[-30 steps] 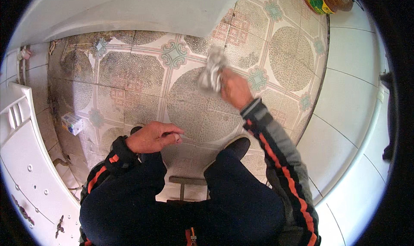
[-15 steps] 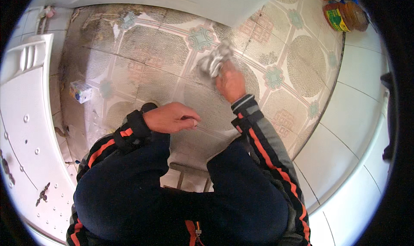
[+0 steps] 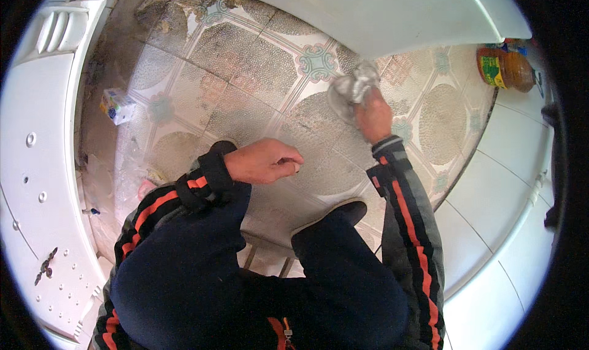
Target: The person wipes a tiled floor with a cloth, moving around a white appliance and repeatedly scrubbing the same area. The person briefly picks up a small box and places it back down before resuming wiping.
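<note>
A crumpled grey-and-white cloth (image 3: 354, 87) lies bunched on the patterned tile floor (image 3: 245, 55), where my right hand (image 3: 373, 118) grips it and presses it down near the base of a white panel. The fingers of that hand are partly hidden by the cloth and slightly blurred. My left hand (image 3: 261, 161) is held over my left knee, its fingers curled together with the thumb close to them, and nothing shows in it. Dirt marks the embossed floor tiles around the cloth.
The white panel (image 3: 368, 12) borders the far side. At the right stands a plastic jar (image 3: 503, 69) with a yellow-green label, by a white tiled wall (image 3: 515, 147) with a pipe. To the left are a small white-and-blue box (image 3: 118, 106) and a white moulded panel (image 3: 37, 104).
My right hand and the cloth have moved right in the picture. The view has shifted, and my left hand stays near the left knee. My right shoe now shows.
</note>
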A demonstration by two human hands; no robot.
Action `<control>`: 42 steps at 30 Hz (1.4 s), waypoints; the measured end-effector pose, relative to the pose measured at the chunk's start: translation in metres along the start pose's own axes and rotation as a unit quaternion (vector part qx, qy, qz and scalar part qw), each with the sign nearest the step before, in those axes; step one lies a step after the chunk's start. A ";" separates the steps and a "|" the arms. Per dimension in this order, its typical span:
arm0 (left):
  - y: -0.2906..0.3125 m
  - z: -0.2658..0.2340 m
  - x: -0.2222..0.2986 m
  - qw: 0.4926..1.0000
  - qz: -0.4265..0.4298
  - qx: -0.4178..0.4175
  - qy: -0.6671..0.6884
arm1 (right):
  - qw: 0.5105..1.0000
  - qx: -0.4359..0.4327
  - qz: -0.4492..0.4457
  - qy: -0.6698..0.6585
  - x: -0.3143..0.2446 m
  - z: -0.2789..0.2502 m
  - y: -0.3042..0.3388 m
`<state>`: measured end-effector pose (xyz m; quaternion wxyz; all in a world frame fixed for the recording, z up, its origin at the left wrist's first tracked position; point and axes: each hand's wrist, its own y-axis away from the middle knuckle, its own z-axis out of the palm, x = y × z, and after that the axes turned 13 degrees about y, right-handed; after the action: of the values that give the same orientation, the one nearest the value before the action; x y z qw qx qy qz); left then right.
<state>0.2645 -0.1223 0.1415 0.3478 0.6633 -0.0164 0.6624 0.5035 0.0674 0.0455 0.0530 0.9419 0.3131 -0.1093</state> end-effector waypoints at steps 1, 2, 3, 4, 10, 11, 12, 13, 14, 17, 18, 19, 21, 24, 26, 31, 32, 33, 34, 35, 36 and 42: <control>-0.001 0.000 -0.001 1.000 -0.004 0.006 -0.007 | 1.000 -0.012 -0.003 0.009 -0.004 -0.001 -0.009; -0.002 0.000 -0.003 1.000 0.007 0.009 0.007 | 1.000 -0.018 -0.017 0.007 -0.008 -0.001 -0.015; -0.001 0.000 -0.006 0.999 0.019 0.018 0.021 | 0.999 -0.039 -0.023 0.025 -0.011 -0.001 -0.022; 0.001 -0.002 -0.009 0.998 0.037 0.027 0.034 | 0.998 -0.043 -0.025 0.048 -0.013 -0.001 -0.025; 0.030 -0.010 -0.030 0.990 0.041 0.111 0.081 | 0.997 0.008 -0.032 0.075 -0.014 0.000 -0.030; 0.034 -0.011 -0.033 0.990 0.032 0.113 0.083 | 0.996 -0.027 -0.009 0.087 -0.016 0.003 -0.032; 0.036 -0.011 -0.035 0.989 0.032 0.118 0.087 | 0.998 -0.005 -0.025 0.058 -0.018 0.006 -0.036; 0.037 -0.012 -0.037 0.988 0.012 0.122 0.091 | 0.999 0.017 -0.033 0.032 -0.023 0.011 -0.042; 0.036 -0.012 -0.039 0.986 0.032 0.124 0.105 | 1.000 0.004 -0.023 0.014 -0.027 0.016 -0.048; 0.029 -0.013 -0.042 0.985 0.034 0.150 0.078 | 0.998 -0.021 -0.056 0.018 -0.045 0.028 -0.068; 0.025 -0.014 -0.042 0.985 0.031 0.164 0.036 | 0.997 0.003 -0.073 0.011 -0.050 0.027 -0.071; 0.022 -0.015 -0.042 0.983 0.044 0.178 -0.003 | 0.998 -0.061 -0.017 0.007 -0.053 0.021 -0.073; 0.013 -0.020 -0.039 0.957 0.092 0.255 -0.099 | 0.998 -0.048 -0.009 0.048 -0.056 -0.004 -0.066; -0.006 -0.027 -0.028 0.917 0.147 0.302 -0.213 | 0.994 -0.077 -0.041 0.059 -0.060 -0.070 -0.034; -0.027 -0.032 -0.016 0.880 0.185 0.300 -0.319 | 0.975 -0.197 -0.074 0.068 -0.068 -0.116 -0.006; -0.096 -0.036 0.000 0.776 0.259 0.211 -0.536 | 0.914 -0.289 -0.258 -0.120 -0.127 -0.124 0.091; -0.106 -0.035 -0.002 0.760 0.283 0.212 -0.545 | 0.912 -0.279 -0.258 -0.154 -0.136 -0.115 0.110; -0.115 -0.034 -0.005 0.754 0.277 0.204 -0.560 | 0.878 -0.344 -0.279 -0.180 -0.134 -0.108 0.125; -0.121 -0.032 -0.009 0.761 0.233 0.172 -0.581 | 0.826 -0.426 -0.311 -0.200 -0.135 -0.100 0.136; -0.129 -0.033 -0.013 0.753 0.230 0.162 -0.594 | 0.813 -0.421 -0.341 -0.212 -0.136 -0.093 0.144; -0.135 -0.034 -0.017 0.742 0.252 0.191 -0.590 | 0.795 -0.442 -0.366 -0.194 -0.137 -0.088 0.149; -0.168 -0.055 -0.019 0.754 0.222 0.240 -0.570 | 0.861 -0.387 -0.270 -0.191 -0.143 -0.078 0.142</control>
<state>0.2962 0.0235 0.0444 -0.0531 0.9573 -0.1991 0.2028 0.4909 -0.1158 0.1596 0.4405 0.6845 0.5564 -0.1671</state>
